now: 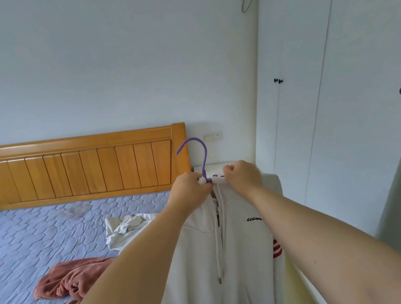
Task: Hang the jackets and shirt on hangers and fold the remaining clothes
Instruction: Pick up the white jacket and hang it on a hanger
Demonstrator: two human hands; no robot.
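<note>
Head view: one jacket [241,247] on one purple hanger [204,156]. Left hand [191,187] and right hand [241,175] are held up, fingers curled, probably pinching the jacket.

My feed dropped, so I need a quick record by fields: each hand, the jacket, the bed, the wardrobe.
left hand: grips the purple hanger below its hook
right hand: pinches the white jacket at the collar
white jacket: on the hanger, held up in the air, not hung up yet
bed: crumpled white garment and rust-pink garment, both unfolded
wardrobe: white doors look closed
</note>
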